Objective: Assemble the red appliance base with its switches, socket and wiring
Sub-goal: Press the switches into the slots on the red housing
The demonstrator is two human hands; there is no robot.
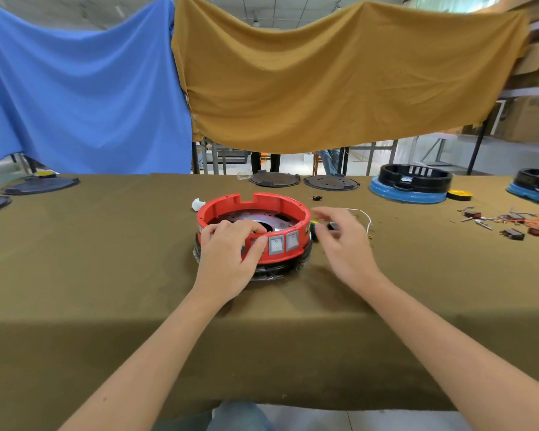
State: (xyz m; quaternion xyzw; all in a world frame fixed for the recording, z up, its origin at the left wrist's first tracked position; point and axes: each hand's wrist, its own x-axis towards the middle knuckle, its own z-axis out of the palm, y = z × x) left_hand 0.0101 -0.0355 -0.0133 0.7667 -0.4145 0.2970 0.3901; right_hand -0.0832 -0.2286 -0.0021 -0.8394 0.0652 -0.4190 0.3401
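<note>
The red appliance base (254,227) sits near the middle of the table (106,275), a little toward its far edge, on a black ring. The left hand (231,256) grips its near wall — fingers curled over the rim, thumb against the outside beside two grey switches (283,242). Just right of the base, the right hand (344,241) hovers with fingers loosely curled around a small black part (333,226); whether it actually pinches it, I cannot tell. A white wire (363,214) lies beyond that hand.
</note>
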